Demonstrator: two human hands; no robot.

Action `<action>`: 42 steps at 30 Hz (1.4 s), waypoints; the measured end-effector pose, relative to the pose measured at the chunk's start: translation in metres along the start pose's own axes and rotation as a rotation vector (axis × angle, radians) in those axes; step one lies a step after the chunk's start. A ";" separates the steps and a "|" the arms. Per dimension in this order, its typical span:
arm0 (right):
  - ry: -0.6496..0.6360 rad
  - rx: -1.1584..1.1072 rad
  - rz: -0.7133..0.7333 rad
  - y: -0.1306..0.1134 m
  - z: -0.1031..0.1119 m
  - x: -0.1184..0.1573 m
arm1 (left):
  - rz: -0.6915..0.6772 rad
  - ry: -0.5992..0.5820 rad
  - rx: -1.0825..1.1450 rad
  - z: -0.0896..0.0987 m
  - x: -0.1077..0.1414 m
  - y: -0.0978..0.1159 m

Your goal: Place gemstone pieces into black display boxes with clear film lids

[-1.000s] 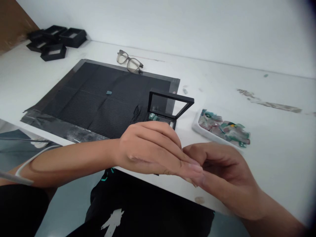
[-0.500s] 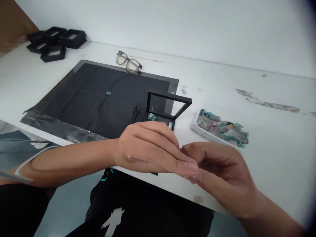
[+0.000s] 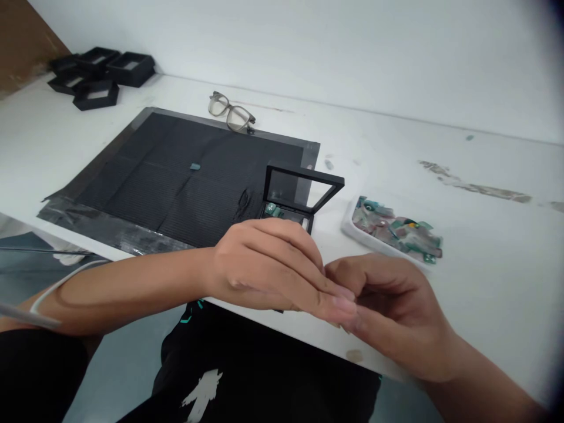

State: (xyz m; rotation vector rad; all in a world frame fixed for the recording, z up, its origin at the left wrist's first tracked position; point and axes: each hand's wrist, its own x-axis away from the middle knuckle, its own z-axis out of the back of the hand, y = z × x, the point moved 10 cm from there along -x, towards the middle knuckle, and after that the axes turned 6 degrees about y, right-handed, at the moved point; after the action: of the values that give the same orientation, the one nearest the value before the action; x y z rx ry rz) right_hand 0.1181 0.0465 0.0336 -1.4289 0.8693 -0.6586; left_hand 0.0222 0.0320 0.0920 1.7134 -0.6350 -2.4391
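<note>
My left hand (image 3: 275, 267) and my right hand (image 3: 399, 314) meet fingertip to fingertip over the front edge of the table. Both are closed in a pinch; whatever lies between the fingertips is hidden. Behind my left hand stands a small black box (image 3: 304, 173) with its windowed lid raised. A green carved piece (image 3: 272, 209) shows inside it, and the rest of the box is covered by my hand. To the right, past my right hand, a white tray (image 3: 374, 244) holds a heap of small packets with green pieces.
A black ribbed mat (image 3: 145, 170) lies at left, with a small blue-green piece (image 3: 195, 167) on it. Eyeglasses (image 3: 231, 111) rest at its back edge. Several black boxes (image 3: 130, 69) are piled at the far left. A white wall (image 3: 308, 47) bounds the table behind.
My hands stay pinched together in almost the same place, with only a very slight shift. The box, tray and mat look unchanged apart from a tiny movement of the view.
</note>
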 end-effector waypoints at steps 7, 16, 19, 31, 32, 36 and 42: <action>0.019 -0.022 -0.031 0.005 0.001 -0.001 | -0.012 -0.008 0.021 -0.002 0.001 -0.001; 0.009 -0.055 -0.136 0.012 0.001 0.002 | -0.020 -0.003 -0.050 -0.002 -0.002 0.002; -0.005 -0.072 -0.106 0.007 0.001 0.003 | -0.004 0.045 -0.020 0.002 -0.001 0.001; 0.074 0.038 -0.017 0.001 0.004 -0.001 | 0.000 0.011 0.000 -0.001 0.003 -0.001; 0.068 0.031 -0.028 0.002 0.003 -0.001 | 0.012 0.006 0.000 -0.001 0.003 -0.002; 0.049 0.009 -0.052 0.007 0.002 -0.001 | 0.049 0.000 0.007 -0.001 0.003 -0.005; 0.041 -0.025 -0.041 0.004 0.001 -0.002 | 0.011 0.028 0.046 0.000 0.002 -0.003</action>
State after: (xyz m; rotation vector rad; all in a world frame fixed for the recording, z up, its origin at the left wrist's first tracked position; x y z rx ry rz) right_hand 0.1171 0.0486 0.0295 -1.4632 0.8844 -0.7123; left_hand 0.0220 0.0342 0.0895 1.7531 -0.7008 -2.4069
